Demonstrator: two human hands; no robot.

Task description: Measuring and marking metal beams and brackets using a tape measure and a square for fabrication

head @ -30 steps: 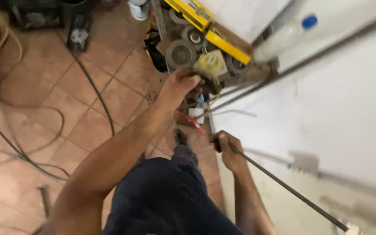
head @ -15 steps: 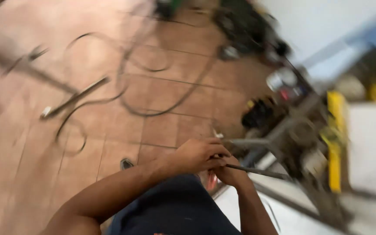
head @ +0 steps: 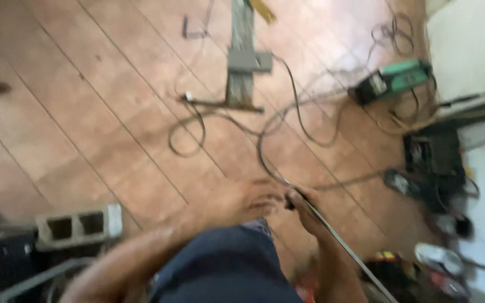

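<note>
My right hand (head: 304, 207) is closed around a thin metal rod (head: 346, 247) that slants down to the lower right. My left hand (head: 248, 199) is right beside it, fingers curled at the rod's upper end; the blur hides whether it grips the rod. Both hands are held above my dark blue trousers (head: 225, 269), over a reddish tiled floor (head: 85, 112).
Black cables (head: 265, 129) loop across the tiles. A grey metal post with a bracket (head: 242, 62) lies at the top. A green and black machine (head: 394, 81) and dark tools (head: 433, 154) sit at the right by a white wall. A hollow concrete block (head: 79, 224) lies lower left.
The view has swung away from the yellow-and-grey machine to open floor. My left hand came off the machine and joined the right hand at the rod.
</note>
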